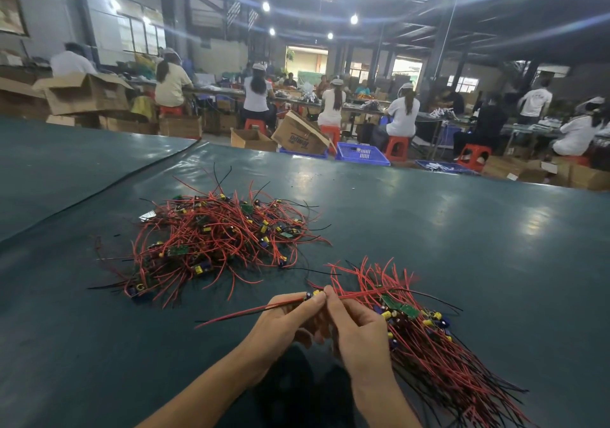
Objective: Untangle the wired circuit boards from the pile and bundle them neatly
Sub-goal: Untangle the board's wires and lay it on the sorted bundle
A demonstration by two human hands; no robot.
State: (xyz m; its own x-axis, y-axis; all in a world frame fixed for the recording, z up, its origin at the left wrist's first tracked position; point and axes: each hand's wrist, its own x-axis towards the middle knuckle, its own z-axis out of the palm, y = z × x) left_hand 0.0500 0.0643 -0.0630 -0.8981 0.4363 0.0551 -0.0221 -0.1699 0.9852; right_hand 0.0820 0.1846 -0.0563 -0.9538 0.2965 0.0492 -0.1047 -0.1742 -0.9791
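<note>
A tangled pile [211, 239] of small green circuit boards with red and black wires lies on the dark green table [445, 229], left of centre. To the right, a sorted bundle [425, 338] of the same boards lies with its wires running roughly parallel. My left hand [284, 322] and my right hand [356, 332] meet just in front of me and pinch one wired board [308, 295] between fingertips. Its red and black wires trail out to the left over the table and to the right towards the bundle.
A seam in the table cover [132, 176] runs diagonally at the left. Beyond the table's far edge stand cardboard boxes [300, 137], blue crates [361, 153] and red stools [396, 148], with several seated workers at long benches.
</note>
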